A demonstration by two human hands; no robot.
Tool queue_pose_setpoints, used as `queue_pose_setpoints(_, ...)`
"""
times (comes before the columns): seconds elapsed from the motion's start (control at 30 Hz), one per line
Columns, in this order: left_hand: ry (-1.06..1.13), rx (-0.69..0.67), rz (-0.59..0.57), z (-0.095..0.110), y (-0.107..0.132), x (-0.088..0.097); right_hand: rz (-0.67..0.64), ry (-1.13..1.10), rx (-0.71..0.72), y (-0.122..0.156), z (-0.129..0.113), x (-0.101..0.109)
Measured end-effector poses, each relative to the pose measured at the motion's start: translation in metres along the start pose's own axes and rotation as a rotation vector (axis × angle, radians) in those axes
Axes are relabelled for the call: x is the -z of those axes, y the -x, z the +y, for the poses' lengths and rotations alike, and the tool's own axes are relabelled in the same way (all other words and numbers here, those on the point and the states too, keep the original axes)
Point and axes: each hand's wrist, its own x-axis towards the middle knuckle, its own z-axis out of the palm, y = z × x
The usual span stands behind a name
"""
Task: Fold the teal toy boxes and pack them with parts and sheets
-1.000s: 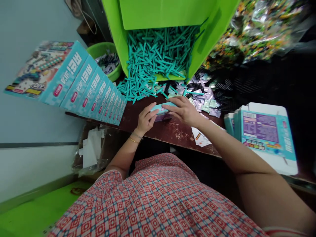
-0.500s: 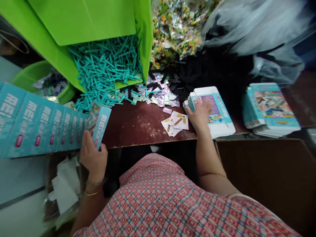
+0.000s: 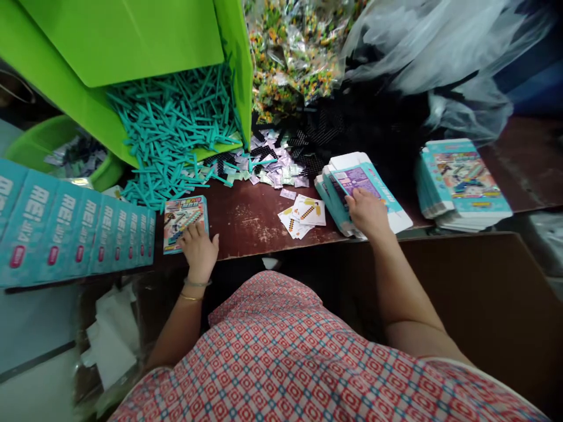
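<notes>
My left hand (image 3: 199, 249) rests with spread fingers on the near edge of a small teal toy box (image 3: 185, 223) that lies flat at the end of a row of like boxes (image 3: 74, 234). My right hand (image 3: 367, 214) grips the near corner of the top flat box blank on a stack of teal blanks (image 3: 365, 184) and lifts it a little. Between the hands lie several printed cards (image 3: 304, 214) on the brown table (image 3: 246, 225).
A green bin (image 3: 132, 53) spills teal plastic sticks (image 3: 176, 129) onto the table. Small clear packets (image 3: 272, 167) lie behind the cards. A second stack of blanks (image 3: 464, 181) sits at the right, plastic bags (image 3: 299, 53) behind. A green basin (image 3: 65, 146) at left.
My left hand carried the filled box from the table's middle to the row's end and laid it flat. My right hand moved to the stack of blanks and took hold of the top one.
</notes>
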Motion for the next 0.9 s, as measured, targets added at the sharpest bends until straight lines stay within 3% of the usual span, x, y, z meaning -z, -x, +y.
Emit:
queue_pose_setpoints(0.17, 0.188, -0.16, -0.05, 0.024, 0.008, -0.005, -0.06, 0.023, -0.054, -0.007, 0.006, 0.006)
queue_pose_setpoints(0.23, 0.325, -0.198, -0.054, 0.037, 0.012, -0.009, 0.013, 0.018, -0.083, -0.006, 0.001, 0.017)
queue_pose_setpoints(0.33, 0.73, -0.347, -0.14, 0.062, 0.018, -0.013, 0.258, -0.061, -0.035, 0.015, -0.034, 0.037)
queue_pose_setpoints(0.4, 1.116, -0.441, -0.237, 0.081, 0.018, -0.013, 0.31, -0.172, 0.152, 0.043, -0.079, 0.04)
queue_pose_setpoints(0.47, 1.457, -0.327, -0.232, 0.095, 0.014, -0.012, 0.187, -0.342, 0.498, 0.071, -0.129, 0.031)
queue_pose_setpoints(0.53, 1.656, -0.047, -0.098, 0.101, 0.008, -0.011, 0.063, -0.512, 0.734, 0.084, -0.169, 0.015)
queue_pose_setpoints(0.6, 1.746, 0.153, 0.016, 0.098, 0.001, -0.012, 0.058, -0.615, 0.669, 0.076, -0.193, -0.003)
queue_pose_setpoints(0.67, 1.787, 0.18, 0.023, 0.087, -0.004, -0.015, 0.08, -0.667, 0.436, 0.056, -0.204, -0.017)
queue_pose_setpoints(0.73, 1.764, 0.17, 0.018, 0.075, -0.008, -0.019, 0.025, -0.723, 0.301, 0.042, -0.21, -0.025)
queue_pose_setpoints(0.9, 1.6, 0.16, 0.102, 0.05, -0.015, -0.016, -0.165, -0.989, 0.372, 0.053, -0.215, -0.026)
